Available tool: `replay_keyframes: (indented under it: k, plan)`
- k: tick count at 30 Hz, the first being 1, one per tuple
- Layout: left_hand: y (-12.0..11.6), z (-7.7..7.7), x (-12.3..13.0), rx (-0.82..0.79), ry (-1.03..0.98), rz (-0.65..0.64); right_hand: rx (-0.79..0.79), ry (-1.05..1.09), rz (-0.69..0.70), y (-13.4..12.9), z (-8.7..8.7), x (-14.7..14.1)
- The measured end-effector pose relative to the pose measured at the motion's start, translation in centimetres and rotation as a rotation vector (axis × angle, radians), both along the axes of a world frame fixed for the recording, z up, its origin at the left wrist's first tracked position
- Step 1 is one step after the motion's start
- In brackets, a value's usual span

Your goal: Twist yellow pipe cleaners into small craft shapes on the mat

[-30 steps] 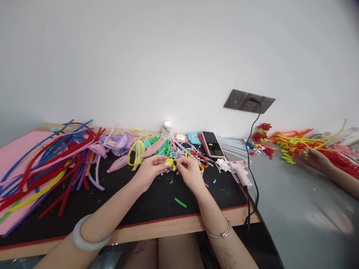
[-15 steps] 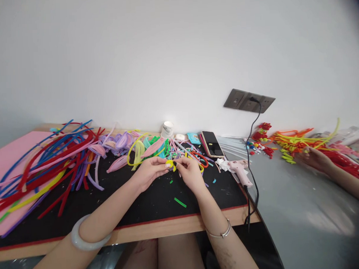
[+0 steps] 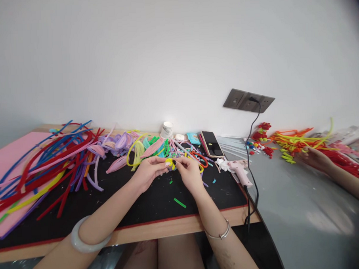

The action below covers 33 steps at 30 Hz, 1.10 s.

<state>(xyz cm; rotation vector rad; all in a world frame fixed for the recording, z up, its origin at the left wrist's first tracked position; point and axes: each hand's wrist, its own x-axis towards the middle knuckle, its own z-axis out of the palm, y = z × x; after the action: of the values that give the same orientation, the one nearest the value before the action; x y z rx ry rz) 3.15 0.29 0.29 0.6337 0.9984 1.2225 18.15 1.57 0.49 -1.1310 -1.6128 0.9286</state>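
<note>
A small yellow piece (image 3: pixel 170 163), seemingly of fuzzy stem, is pinched between both hands above the black mat (image 3: pixel 117 210). My left hand (image 3: pixel 151 172) grips it from the left with thumb and fingertips. From the right, the closed fingers of my right hand (image 3: pixel 185 168) hold its other side. Fingertips partly cover the piece, so its exact shape is hard to tell. Below the hands lies a short green strip (image 3: pixel 179 202). Just behind them are bundles of pastel fuzzy stems (image 3: pixel 137 154) and small cut pieces.
Long coloured stems (image 3: pixel 61 163) spread over a pink sheet (image 3: pixel 16 153) at left. A paper cup (image 3: pixel 167 129), a phone (image 3: pixel 212 144) and a corded glue gun (image 3: pixel 240 172) stand or lie behind and right. Another person's hand (image 3: pixel 313 159) touches stems on the grey table (image 3: pixel 307 208).
Both hands stay nearly in place, with the yellow piece turned slightly between the fingertips. The other person's hand has shifted a little to the left.
</note>
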Motion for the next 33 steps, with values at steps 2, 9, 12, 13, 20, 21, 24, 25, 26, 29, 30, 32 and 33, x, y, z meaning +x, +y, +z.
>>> replay_keyframes:
  k: [2, 9, 12, 13, 20, 21, 24, 25, 26, 29, 30, 32, 33]
  plan:
    - [0.0, 0.2, 0.0, -0.004, -0.023, 0.017, -0.012, 0.036, 0.026, 0.0, 0.0, 0.0]
    - [0.1, 0.1, -0.4, -0.034, -0.110, 0.010, 0.078, 0.087, 0.118, 0.0, 0.5, 0.4]
    - [0.2, 0.0, -0.5, -0.043, -0.137, -0.003, 0.122, 0.076, 0.117, 0.0, 0.6, 0.6]
    - [0.3, 0.0, -0.5, -0.050, -0.148, -0.009, 0.133, 0.073, 0.131, 0.1, 0.7, 0.6]
    - [0.2, 0.3, -0.5, -0.074, -0.222, -0.023, 0.185, 0.018, 0.206, -0.1, 1.1, 1.0]
    - [0.2, 0.3, -0.5, -0.077, -0.230, -0.024, 0.193, 0.014, 0.206, -0.1, 1.2, 1.0]
    - [0.1, 0.5, -0.4, -0.084, -0.250, -0.032, 0.225, 0.013, 0.191, -0.1, 1.0, 0.9]
    - [0.0, 0.5, -0.3, -0.084, -0.255, -0.037, 0.232, 0.012, 0.182, -0.1, 1.0, 0.9]
    - [0.0, 0.5, -0.3, -0.083, -0.260, -0.042, 0.237, 0.010, 0.170, -0.1, 0.9, 0.9]
    - [-0.1, 0.5, -0.3, -0.081, -0.277, -0.064, 0.240, 0.009, 0.136, -0.2, 0.9, 0.9]
    - [-0.1, 0.5, -0.3, -0.077, -0.283, -0.076, 0.243, 0.016, 0.126, -0.2, 1.0, 0.8]
    - [-0.1, 0.4, -0.3, -0.065, -0.296, -0.104, 0.252, 0.037, 0.113, -0.3, 1.1, 0.8]
    - [-0.1, 0.4, -0.3, -0.059, -0.301, -0.116, 0.259, 0.049, 0.110, -0.4, 1.2, 0.7]
